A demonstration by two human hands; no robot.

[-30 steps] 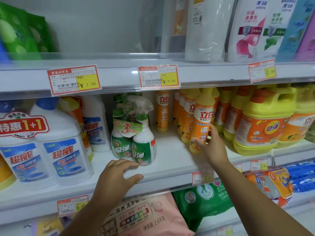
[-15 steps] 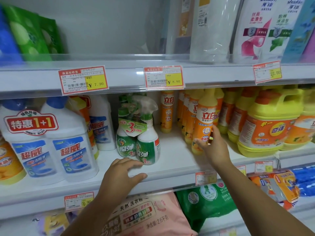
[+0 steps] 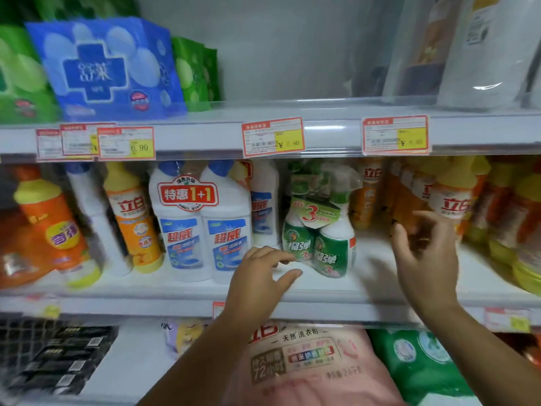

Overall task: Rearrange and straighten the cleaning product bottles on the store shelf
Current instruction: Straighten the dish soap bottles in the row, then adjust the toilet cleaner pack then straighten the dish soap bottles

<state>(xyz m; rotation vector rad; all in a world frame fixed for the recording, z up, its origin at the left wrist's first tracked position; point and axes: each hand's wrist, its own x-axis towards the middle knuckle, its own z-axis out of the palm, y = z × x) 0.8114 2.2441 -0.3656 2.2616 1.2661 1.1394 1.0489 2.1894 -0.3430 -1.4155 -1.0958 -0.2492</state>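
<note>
The white shelf [image 3: 371,276] holds rows of bottles. A big white twin pack [image 3: 202,230] stands upright at the front. Just right of it stands the green spray pack [image 3: 319,244], upright too. Blurry orange bottles [image 3: 450,206] stand farther right. The left hand [image 3: 260,276] rests on the shelf by the green pack's foot, fingers loose, holding nothing. The right hand [image 3: 424,253] hangs before the orange bottles, fingers softly bent, empty.

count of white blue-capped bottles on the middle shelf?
4. Two form the 1+1 twin pack; a rear bottle stands behind its right side; a left bottle stands beside the yellow-capped bottle. Others may be hidden behind.
</note>
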